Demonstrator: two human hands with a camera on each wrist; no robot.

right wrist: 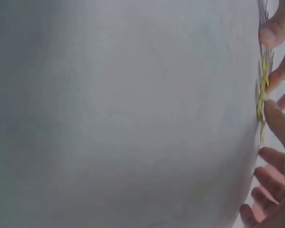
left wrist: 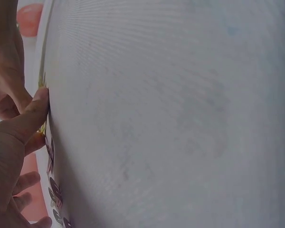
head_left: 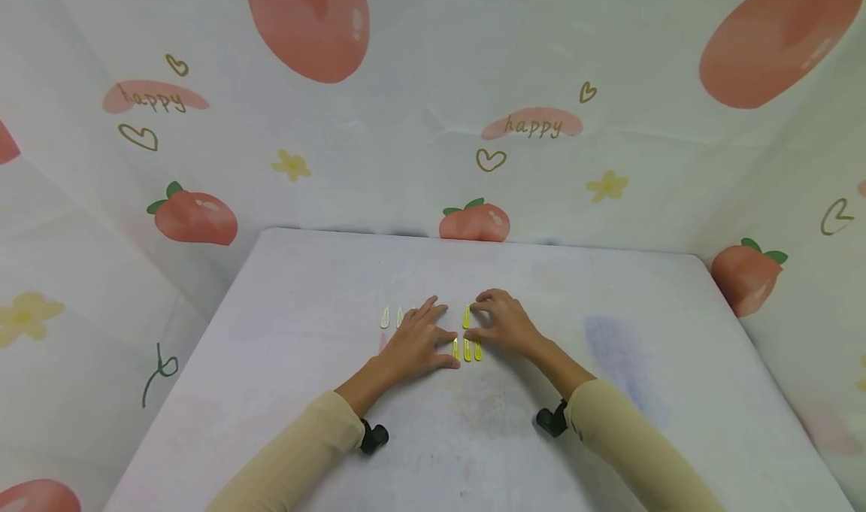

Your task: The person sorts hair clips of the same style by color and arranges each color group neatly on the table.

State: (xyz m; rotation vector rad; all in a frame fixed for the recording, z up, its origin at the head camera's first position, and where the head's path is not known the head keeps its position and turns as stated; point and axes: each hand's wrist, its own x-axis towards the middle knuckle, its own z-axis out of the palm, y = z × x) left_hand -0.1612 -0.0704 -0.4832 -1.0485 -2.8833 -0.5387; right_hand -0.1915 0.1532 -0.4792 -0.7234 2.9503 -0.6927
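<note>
Yellow snap hair clips lie in two short rows at the middle of the table. My left hand (head_left: pixel 414 344) holds the leftmost front yellow hair clip (head_left: pixel 456 349) by its ends, between thumb and index finger. Beside it in that row lie two more yellow clips (head_left: pixel 478 349). Thumb and index finger of my right hand (head_left: pixel 504 322) are at the ends of a single yellow clip (head_left: pixel 466 316) in the back row. White clips (head_left: pixel 385 317) lie left of my left hand, partly covered by it. A pink clip (head_left: pixel 383 341) peeks out below them.
The white table (head_left: pixel 325 271) has a bluish stain (head_left: pixel 619 354) to the right. Behind it and at its sides hangs a white cloth (head_left: pixel 406 121) printed with peaches, hearts and flowers. Black wrist cameras (head_left: pixel 551 419) sit at both sleeves.
</note>
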